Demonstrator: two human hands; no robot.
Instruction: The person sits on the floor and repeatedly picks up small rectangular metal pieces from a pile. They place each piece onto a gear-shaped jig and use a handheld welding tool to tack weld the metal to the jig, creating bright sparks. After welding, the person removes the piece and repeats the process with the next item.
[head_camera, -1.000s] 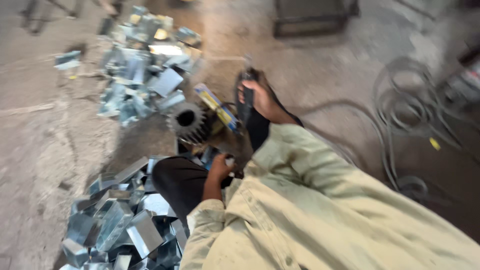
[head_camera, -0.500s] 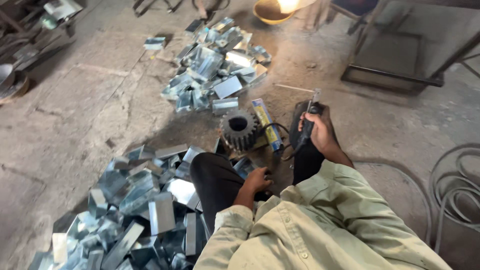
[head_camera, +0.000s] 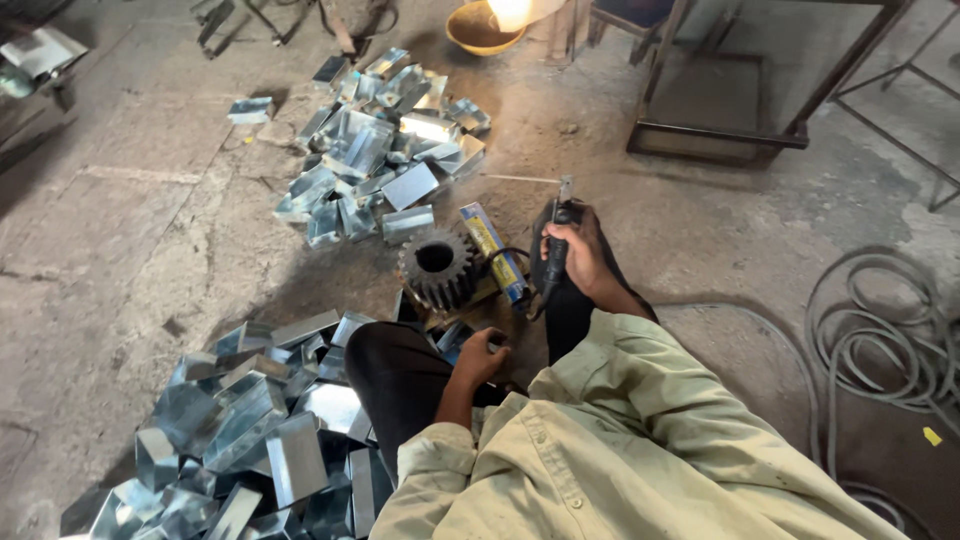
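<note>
My right hand (head_camera: 580, 252) grips a welding electrode holder (head_camera: 558, 228) whose thin rod (head_camera: 520, 179) points left over the floor. My left hand (head_camera: 482, 357) rests closed by my knee, fingers curled around something small that I cannot make out. Just ahead of it a dark steel gear (head_camera: 438, 268) lies on the concrete, with a long blue and yellow box (head_camera: 494, 251) beside it. I sit on the floor in a pale work shirt and dark trousers.
One pile of shiny cut metal box pieces (head_camera: 380, 150) lies beyond the gear, another (head_camera: 250, 430) at my left. A yellow bowl (head_camera: 483, 28) and a dark steel frame (head_camera: 730, 100) stand at the back. Grey cable coils (head_camera: 880, 330) lie on the right.
The view has swung and drawn back, so more floor shows. My right hand still holds the electrode holder near the gear; my left hand stays by my knee.
</note>
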